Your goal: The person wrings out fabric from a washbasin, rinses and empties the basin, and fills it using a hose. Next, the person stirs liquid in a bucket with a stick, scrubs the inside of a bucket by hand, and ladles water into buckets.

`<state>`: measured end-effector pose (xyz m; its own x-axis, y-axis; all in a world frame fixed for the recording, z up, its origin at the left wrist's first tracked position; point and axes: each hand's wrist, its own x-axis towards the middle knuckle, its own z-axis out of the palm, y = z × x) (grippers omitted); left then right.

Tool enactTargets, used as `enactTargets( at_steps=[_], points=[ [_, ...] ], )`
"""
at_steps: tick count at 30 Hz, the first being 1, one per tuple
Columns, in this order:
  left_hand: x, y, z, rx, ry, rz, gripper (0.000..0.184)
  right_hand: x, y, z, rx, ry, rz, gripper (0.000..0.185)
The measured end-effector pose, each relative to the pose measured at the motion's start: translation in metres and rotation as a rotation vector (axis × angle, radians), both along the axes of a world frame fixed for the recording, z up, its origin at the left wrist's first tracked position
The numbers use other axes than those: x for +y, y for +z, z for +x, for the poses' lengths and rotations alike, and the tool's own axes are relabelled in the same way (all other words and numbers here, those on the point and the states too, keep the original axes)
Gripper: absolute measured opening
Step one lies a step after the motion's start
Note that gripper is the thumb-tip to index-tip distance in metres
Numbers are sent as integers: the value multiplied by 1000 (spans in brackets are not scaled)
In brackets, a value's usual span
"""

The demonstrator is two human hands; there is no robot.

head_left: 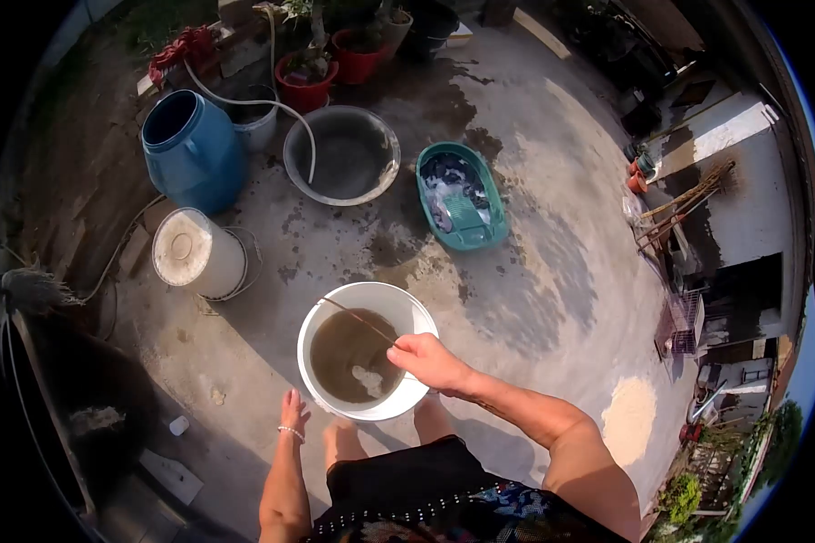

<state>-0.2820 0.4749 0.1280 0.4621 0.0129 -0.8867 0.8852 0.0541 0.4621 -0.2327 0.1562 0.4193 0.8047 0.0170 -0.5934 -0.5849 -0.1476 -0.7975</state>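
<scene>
Holding an open white bucket point(414, 314) by its thin handle point(358, 319) is what I see from where I stand: the right hand point(430, 362) has its grip clamped on the handle over the bucket's right side, while the left hand point(294, 414) holds nothing, its grip loose and fingers a little apart, just beside the bucket's near left wall. I can't tell whether that hand touches it, nor whether the bucket's base rests on the floor point(525, 262).

The bucket is at the near middle, close in front of the person's legs, with murky water point(342, 351) inside and a pale patch on its surface. To handle it well, I'd want the pull straight up and centred over the mouth, since a hand off to the right would probably tip the rim and let the water slop. A handle that thin may bite into the fingers, so a full wrap would serve better than a pinch. The free left hand would do most good steadying the rim or base.

Footing matters too: dark wet patches mark the floor between the grey basin point(349, 149) at far left and the green tub point(475, 237) on the far right, so short, level steps would be wisest.
</scene>
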Motion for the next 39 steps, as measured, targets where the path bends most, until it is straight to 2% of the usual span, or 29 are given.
enactTargets(
  at_steps=[2, 5, 6, 8, 9, 10, 12, 15, 16, 18, 19, 20, 22, 23, 24, 28, 33, 36, 38, 39],
  points=[
    [-86, 24, 17, 45, 63, -308, 63, -48, 80, -30, -113, -145, 95, 25],
    [-207, 75, 14, 27, 77, -651, 62, -125, 148, -85, -184, -206, 96, 21],
    [-238, 92, 8, 0, 68, -706, 62, -145, 165, -102, -189, -219, 104, 21],
    [-303, 122, -6, -73, 45, -801, 61, -196, 192, -133, -415, -205, 11, 19],
    [-332, 133, -17, -86, 30, -822, 61, -223, 200, -147, -408, -194, -26, 18],
    [-365, 142, -27, -91, 6, -838, 60, -244, 209, -158, -475, -278, -98, 19],
    [-432, 158, -42, -98, -57, -877, 60, -290, 211, -181, -569, -256, -211, 16],
    [-520, 169, -60, -88, -150, -899, 59, -363, 217, -199, -567, -348, -330, 19],
    [-552, 201, -64, -70, -153, -878, 60, -387, 218, -201, -571, -363, -338, 19],
    [-604, 184, -62, 157, -208, -928, 66, -436, 221, -207, -599, -443, -508, 22],
    [-629, 184, -62, 274, -250, -931, 69, -460, 222, -209, -599, -491, -497, 24],
    [-660, 199, -59, 302, -325, -847, 71, -485, 220, -214, -538, -489, -558, 21],
    [-723, 194, -58, 360, -345, -800, 70, -532, 219, -218, -553, -602, -554, 20],
    [-751, 214, -54, 418, -387, -726, 69, -551, 217, -222, -518, -629, -561, 19],
    [-778, 203, -50, 467, -385, -722, 66, -573, 218, -217, -503, -649, -584, 18],
    [-876, 190, -39, 441, -289, -863, 63, -653, 231, -194, -452, -730, -637, 18],
    [-977, 199, 1, 376, -285, -759, 61, -760, 228, -159, -479, -748, -615, 18],
    [-1033, 188, 26, 310, -234, -764, 56, -830, 222, -131, -511, -660, -581, 18],
    [-1060, 189, 39, 318, -83, -691, 53, -875, 210, -110, -531, -547, -447, 18],
    [-1071, 194, 46, 261, -64, -739, 51, -895, 208, -95, -571, -442, -485, 18]
  ],
)
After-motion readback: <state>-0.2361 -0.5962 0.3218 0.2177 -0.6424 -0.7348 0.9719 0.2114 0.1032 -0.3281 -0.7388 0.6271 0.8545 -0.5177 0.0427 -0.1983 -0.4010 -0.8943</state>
